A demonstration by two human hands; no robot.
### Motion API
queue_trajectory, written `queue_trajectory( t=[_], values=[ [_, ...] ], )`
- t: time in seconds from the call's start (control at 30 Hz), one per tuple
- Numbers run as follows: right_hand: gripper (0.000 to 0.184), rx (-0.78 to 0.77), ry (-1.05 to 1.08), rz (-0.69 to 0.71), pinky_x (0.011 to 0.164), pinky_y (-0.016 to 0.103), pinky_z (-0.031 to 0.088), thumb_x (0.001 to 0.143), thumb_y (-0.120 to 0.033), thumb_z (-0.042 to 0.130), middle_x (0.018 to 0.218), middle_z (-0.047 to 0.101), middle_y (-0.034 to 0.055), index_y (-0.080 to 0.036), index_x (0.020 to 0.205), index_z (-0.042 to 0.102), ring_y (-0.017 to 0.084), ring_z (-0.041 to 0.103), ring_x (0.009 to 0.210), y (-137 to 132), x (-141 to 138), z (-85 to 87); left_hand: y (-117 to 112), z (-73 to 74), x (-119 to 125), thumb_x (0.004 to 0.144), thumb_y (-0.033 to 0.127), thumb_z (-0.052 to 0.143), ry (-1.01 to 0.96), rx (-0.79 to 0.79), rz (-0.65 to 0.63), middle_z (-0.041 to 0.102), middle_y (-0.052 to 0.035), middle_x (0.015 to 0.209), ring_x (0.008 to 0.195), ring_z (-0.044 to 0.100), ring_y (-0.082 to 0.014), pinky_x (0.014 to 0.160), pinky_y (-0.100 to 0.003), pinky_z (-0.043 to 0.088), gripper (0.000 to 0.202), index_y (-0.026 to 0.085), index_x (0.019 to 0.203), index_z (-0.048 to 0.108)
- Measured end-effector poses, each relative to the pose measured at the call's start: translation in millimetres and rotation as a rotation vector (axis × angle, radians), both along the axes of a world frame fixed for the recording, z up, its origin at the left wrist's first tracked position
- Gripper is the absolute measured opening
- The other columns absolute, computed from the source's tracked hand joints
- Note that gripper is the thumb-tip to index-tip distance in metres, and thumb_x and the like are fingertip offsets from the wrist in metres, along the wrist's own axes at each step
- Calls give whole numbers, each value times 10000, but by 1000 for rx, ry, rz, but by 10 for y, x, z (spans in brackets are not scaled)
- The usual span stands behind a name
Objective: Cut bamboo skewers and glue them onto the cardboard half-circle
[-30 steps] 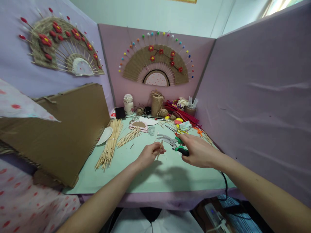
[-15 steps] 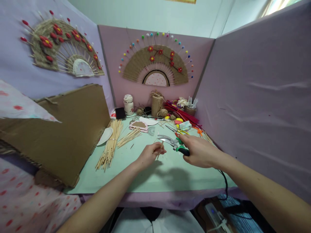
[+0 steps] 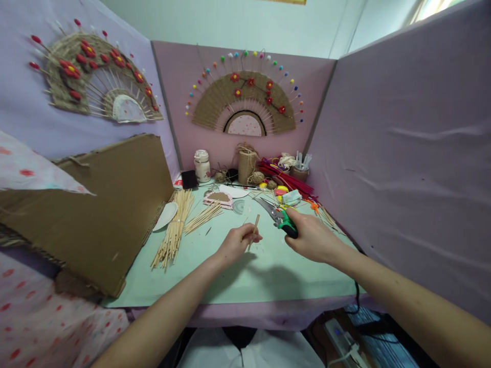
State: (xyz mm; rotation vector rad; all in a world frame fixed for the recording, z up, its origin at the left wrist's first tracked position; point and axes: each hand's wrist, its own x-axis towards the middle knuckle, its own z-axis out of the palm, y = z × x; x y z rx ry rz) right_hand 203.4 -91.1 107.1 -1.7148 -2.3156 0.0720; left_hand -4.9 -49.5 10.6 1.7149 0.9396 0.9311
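Short stick point(image 3: 255, 225) is pinched in left hand point(image 3: 235, 244) and tilted up and a bit right, low over the middle of the mint worktop point(image 3: 238, 278). Left fingers point(image 3: 251, 237) are together, clamped on the stick's lower part, with the top end poking free. The left forearm comes in from bottom left, wrist roughly straight, hand knuckles-up.

Right hand point(image 3: 311, 237) is just right of the stick, apart from it. Its fingers are wrapped tight round the green handles of the shears point(image 3: 275, 213), whose blades point away and left, toward the back, tips above the worktop. The right forearm enters from bottom right, palm turned down.

A bundle of bamboo sticks point(image 3: 174, 227) lies well left of the hands, beside the cardboard sheet point(image 3: 95, 204). Twine spool point(image 3: 246, 163) and jar point(image 3: 202, 164) stand at the back wall.
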Motion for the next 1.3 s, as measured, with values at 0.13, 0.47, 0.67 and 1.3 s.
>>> queue_trajectory(
  t=[0.13,0.47,0.67,1.3],
  values=[
    [168,-26,169,-18,545,264,253,682,-226,506,684,509,-12,-231,807,395,165,439,613,43,19,-70,-39,-93,25,847,223,481,3,19,9,721,-60,895,887,678,-187,791,-307,512,95,190,850,571],
    [136,-198,484,-129,573,266,328,681,-266,462,658,444,-50,-234,802,409,156,437,610,50,160,-744,535,408,-685,872,229,471,593,145,428,696,-81,962,827,680,-188,666,-250,492,242,171,1032,642],
    [125,-239,589,-93,594,272,352,684,-271,456,680,447,-48,-231,793,409,158,442,635,6,119,-968,1050,561,-1091,806,214,667,1129,-59,514,665,-154,1063,1000,632,-277,827,-372,507,238,108,1019,669],
    [144,-308,676,-85,581,261,341,696,-251,478,675,452,-53,-220,830,435,145,432,624,-96,94,-1100,483,-16,142,873,307,620,887,-37,216,604,-136,1171,1035,608,-232,866,-391,515,320,138,1144,602]
  ],
)
